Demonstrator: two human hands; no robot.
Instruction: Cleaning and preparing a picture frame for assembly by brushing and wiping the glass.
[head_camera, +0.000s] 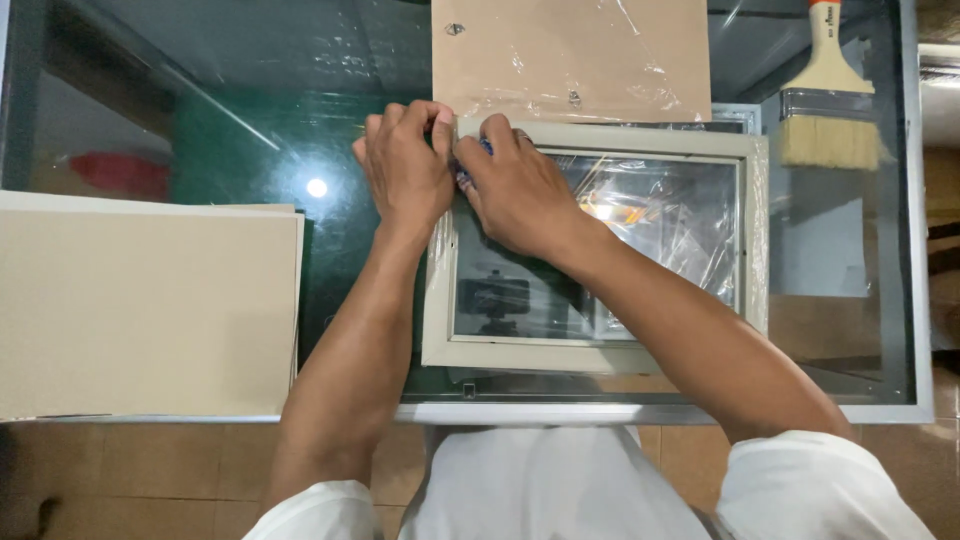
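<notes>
Both hands, left hand (405, 165) and right hand (515, 190), fingers curled, pinching plastic wrap (660, 205) at picture frame (600, 355) top-left corner; wrap mostly on, little peeled.

Glass-topped table (250, 90) with metal rim; tan tiled floor (130, 480) below.

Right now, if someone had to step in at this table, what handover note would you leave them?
Left hand: fingers pinched at the top-left corner of the picture frame, on its clear plastic wrap.
Right hand: pressed on the same corner, with something small and blue under the fingers; what it is cannot be told.
Frame lies flat on the glass table, wrap still over its glass.
Brown backing board lies beyond the frame, paintbrush at far right, stack of beige boards at left.
Done: nothing clearly finished. Left: the wrap is still on.
</notes>
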